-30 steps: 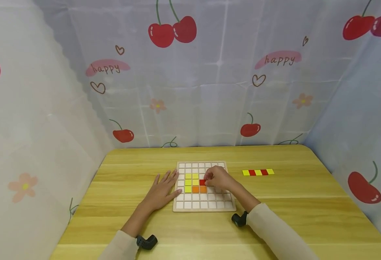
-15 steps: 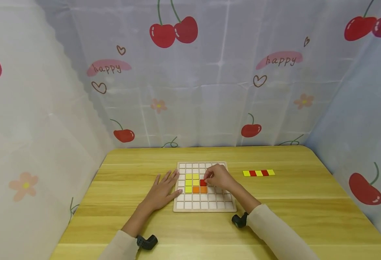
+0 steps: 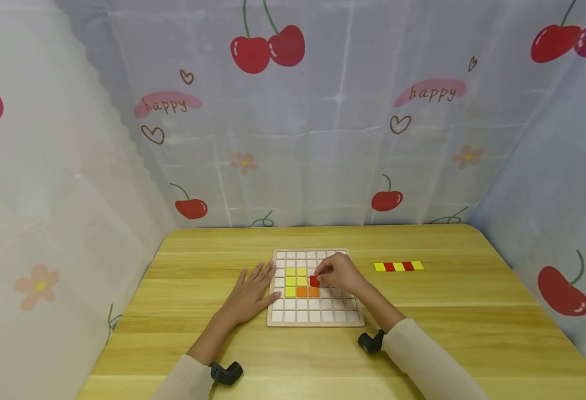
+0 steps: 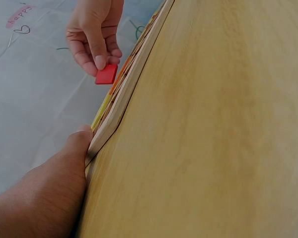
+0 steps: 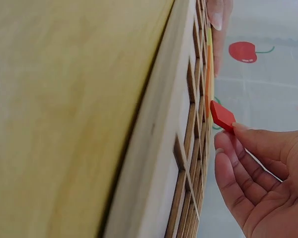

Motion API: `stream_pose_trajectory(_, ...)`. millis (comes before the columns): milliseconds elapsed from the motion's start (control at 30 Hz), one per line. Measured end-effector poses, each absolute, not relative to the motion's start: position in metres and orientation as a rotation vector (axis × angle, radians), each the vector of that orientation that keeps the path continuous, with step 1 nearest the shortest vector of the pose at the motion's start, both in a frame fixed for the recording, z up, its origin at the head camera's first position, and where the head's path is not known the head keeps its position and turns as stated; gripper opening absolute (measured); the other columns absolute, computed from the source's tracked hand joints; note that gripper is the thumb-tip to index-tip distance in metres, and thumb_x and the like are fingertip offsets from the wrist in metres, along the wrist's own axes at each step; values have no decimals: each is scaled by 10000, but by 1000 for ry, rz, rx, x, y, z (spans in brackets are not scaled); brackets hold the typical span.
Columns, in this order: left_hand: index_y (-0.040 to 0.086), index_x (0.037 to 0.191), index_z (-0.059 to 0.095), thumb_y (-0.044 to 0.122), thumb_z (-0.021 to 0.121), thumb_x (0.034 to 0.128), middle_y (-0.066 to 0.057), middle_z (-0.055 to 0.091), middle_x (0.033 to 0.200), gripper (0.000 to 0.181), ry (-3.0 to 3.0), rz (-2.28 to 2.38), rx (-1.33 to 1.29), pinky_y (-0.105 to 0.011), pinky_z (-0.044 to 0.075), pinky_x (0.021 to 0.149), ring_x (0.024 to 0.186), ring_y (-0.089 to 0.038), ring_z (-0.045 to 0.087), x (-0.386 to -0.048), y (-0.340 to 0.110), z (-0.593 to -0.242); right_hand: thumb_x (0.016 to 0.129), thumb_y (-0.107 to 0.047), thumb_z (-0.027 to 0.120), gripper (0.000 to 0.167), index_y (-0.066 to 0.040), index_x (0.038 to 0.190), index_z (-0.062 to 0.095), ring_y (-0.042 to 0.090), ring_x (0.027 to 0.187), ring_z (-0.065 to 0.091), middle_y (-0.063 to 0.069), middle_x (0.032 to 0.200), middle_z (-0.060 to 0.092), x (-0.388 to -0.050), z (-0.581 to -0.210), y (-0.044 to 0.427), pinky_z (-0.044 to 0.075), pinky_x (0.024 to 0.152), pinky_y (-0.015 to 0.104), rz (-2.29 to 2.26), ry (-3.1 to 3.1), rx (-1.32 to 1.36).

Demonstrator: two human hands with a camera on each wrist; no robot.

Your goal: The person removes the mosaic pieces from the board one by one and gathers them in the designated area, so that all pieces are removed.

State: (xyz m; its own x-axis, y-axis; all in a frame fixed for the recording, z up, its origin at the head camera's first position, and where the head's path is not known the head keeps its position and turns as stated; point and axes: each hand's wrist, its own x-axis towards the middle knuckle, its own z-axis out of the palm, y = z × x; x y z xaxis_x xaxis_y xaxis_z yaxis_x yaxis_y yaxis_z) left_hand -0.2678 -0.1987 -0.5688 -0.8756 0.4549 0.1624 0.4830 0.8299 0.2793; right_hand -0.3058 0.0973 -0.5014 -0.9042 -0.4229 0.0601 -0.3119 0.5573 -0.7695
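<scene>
A square wooden grid board (image 3: pixel 315 320) lies on the table. My right hand (image 3: pixel 341 273) pinches a red square tile (image 5: pixel 222 117) between thumb and fingers, and the wrist views show it raised off the board's surface. Several yellow tiles (image 3: pixel 290 281) sit in the grid's left part. Beside the lowest one lie two orange tiles (image 3: pixel 307 291), just below the held tile in the head view. My left hand (image 3: pixel 247 296) rests with spread, straight fingers at the board's left edge, its thumb and fingertips reaching onto the frame.
A row of alternating yellow and red tiles (image 3: pixel 398 266) lies on the wooden table (image 3: pixel 293 355), right of the board. A pale curtain (image 3: pixel 313 144) printed with cherries stands behind and on both sides. Each wrist carries a black camera mount (image 3: pixel 226 373).
The red tile has lifted slightly and shifted a little to the right with my right hand. The left hand stays in place on the board's edge.
</scene>
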Motion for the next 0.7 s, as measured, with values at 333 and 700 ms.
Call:
stream_pose_trajectory(333, 120, 1626, 242, 608, 408, 1038, -29, 190, 1688, 781, -2897, -492, -763, -647, 84, 1191, 1547, -311, 174, -266, -200, -567, 878, -32, 778, 38, -44, 907, 799, 160, 707, 637, 7, 821, 735, -299, -490, 118, 539, 648, 288, -1312, 2678, -602)
stream_pose_trajectory(700, 142, 1634, 200, 624, 383, 1039, -26, 163, 1693, 788, -2923, -483, -763, -643, 65, 1197, 1552, -303, 149, -267, -199, -568, 895, 1, 749, 69, -33, 921, 804, 320, 783, 711, 66, 873, 740, -290, -484, 147, 609, 712, 398, -1466, 2624, -459)
